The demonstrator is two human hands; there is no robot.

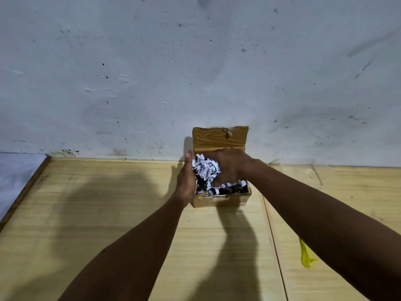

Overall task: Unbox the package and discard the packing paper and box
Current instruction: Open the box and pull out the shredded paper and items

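- Left hand [186, 179]: fingers pressed together and straight, flat against the left wall of the box.
- Cardboard box [221, 200]: on the wooden table [108, 203] at 12 o'clock, against the wall [152, 72], lid flap [219, 138] upright.
- Shredded paper [206, 170]: heaped inside the box.
- Right hand [230, 166]: curled into the shreds, clutching a clump.
- Yellow smear [305, 256]: at 4 o'clock on the table.

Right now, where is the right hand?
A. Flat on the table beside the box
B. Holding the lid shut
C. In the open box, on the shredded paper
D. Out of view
C: the right hand reaches into the open box and closes on the shredded paper, while the left hand steadies the box's side.
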